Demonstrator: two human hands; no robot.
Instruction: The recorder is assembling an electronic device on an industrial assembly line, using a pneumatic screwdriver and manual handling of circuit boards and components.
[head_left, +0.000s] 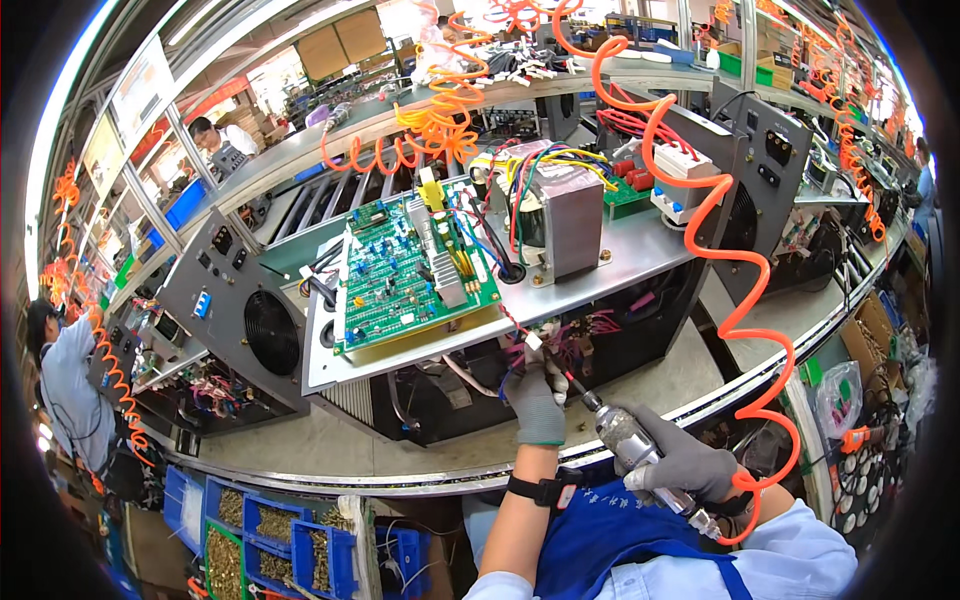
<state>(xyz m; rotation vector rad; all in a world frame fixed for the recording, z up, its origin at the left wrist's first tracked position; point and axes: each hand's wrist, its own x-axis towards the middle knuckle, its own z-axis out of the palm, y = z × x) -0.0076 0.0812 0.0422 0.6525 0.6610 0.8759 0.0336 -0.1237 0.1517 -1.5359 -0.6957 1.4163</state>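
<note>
My right hand (pixel 690 462), in a grey glove, is wrapped round a silver air screwdriver (pixel 625 438). Its long bit slants up and left into the open front of a dark metal chassis (pixel 640 330). Close to the bit's end, my left hand (pixel 538 402), also gloved, reaches into that opening with its fingers drawn together; whatever they hold is hidden. Pink wires (pixel 590 328) and a white connector (pixel 533 341) lie around those fingertips. On the chassis's metal shelf above sit a green circuit board (pixel 390 285) and a large transformer (pixel 570 215) with coloured wires.
An orange coiled air hose (pixel 765 290) runs from above to the screwdriver. Similar chassis stand left, with a fan panel (pixel 235 290), and right (pixel 765 170). Blue bins (pixel 285 525) of small metal parts sit lower left. Another person (pixel 75 385) works at far left.
</note>
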